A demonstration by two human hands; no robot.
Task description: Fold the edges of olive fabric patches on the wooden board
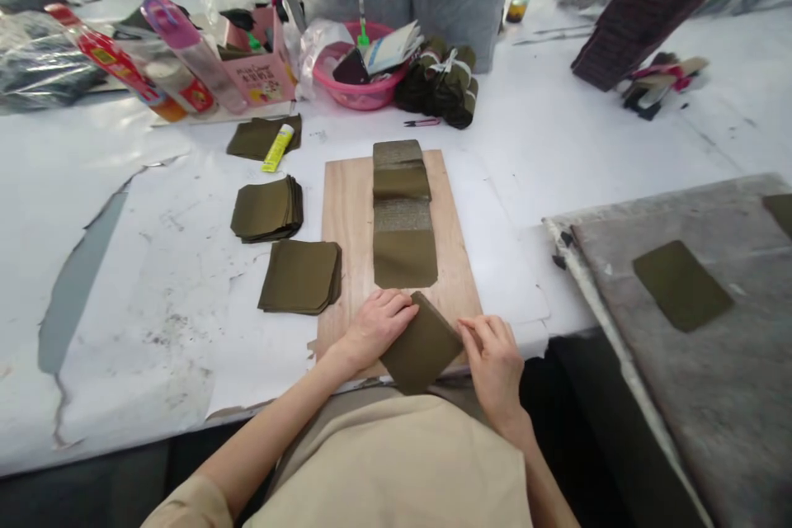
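An olive fabric piece [421, 346], turned cornerwise with a narrow strip along its upper right edge, lies at the near end of a wooden board [346, 190]. My left hand [382, 323] is closed on its upper left edge, the fingertips over the fabric. At the right corner, my right hand [493, 355] pinches the piece between thumb and fingers. Just beyond, a column of overlapping olive pieces [405, 256] runs up the board, some showing greyish, speckled surfaces. Left of the board are a near stack of olive pieces [300, 276] and another stack [263, 208].
A yellow tube [278, 148] lies on more olive pieces [247, 138]. Behind stand a pink basket [362, 95], a tied olive bundle [449, 82], bottles [191, 58] and a pink box [260, 78]. To the right, a grey padded surface [612, 280] carries a single olive piece [682, 285].
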